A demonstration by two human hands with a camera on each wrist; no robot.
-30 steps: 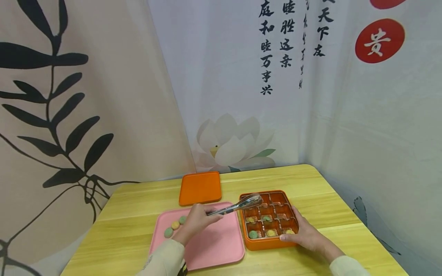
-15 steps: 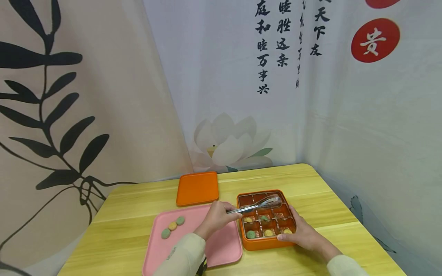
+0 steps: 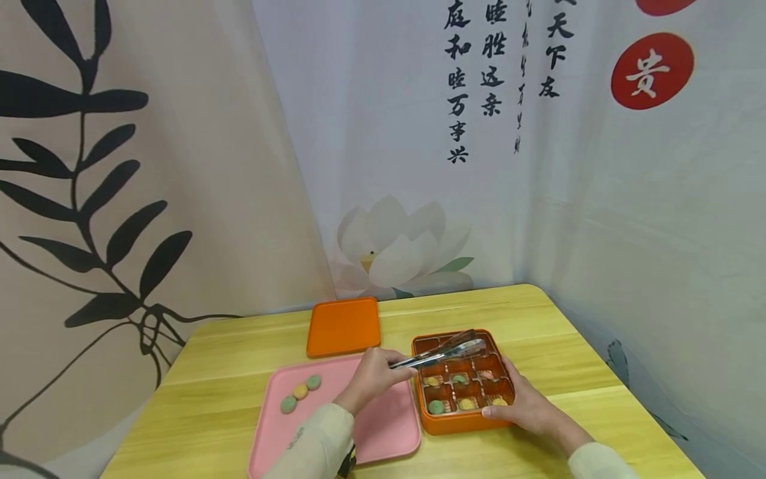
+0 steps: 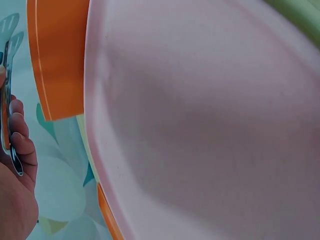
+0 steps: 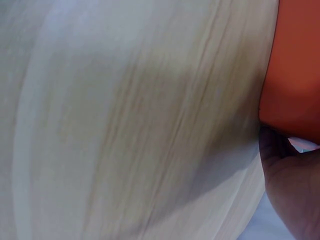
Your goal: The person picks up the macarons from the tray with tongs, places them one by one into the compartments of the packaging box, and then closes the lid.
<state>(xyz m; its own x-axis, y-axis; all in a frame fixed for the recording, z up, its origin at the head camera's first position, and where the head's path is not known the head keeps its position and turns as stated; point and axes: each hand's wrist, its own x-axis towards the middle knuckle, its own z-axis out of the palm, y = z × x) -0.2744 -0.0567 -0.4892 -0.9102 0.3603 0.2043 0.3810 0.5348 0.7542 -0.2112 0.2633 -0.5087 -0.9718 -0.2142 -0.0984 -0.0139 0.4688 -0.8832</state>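
My left hand grips metal tongs whose tips reach over the back cells of an orange compartment box. Whether the tips hold anything I cannot tell. Several small green, yellow and pink cakes lie in the box's front and middle cells. My right hand holds the box's front right corner, thumb on the front rim. A pink tray lies left of the box with three small cakes near its far left corner. In the left wrist view my fingers curl round the tongs above the pink tray.
An orange lid lies flat behind the tray on the yellow wooden table. Printed fabric backdrops stand close round the table's back and right sides. The right wrist view has only table wood and the box's orange wall.
My left hand carried the tongs to the right, from over the tray's edge to over the box's back cells. The right hand stayed on the box corner.
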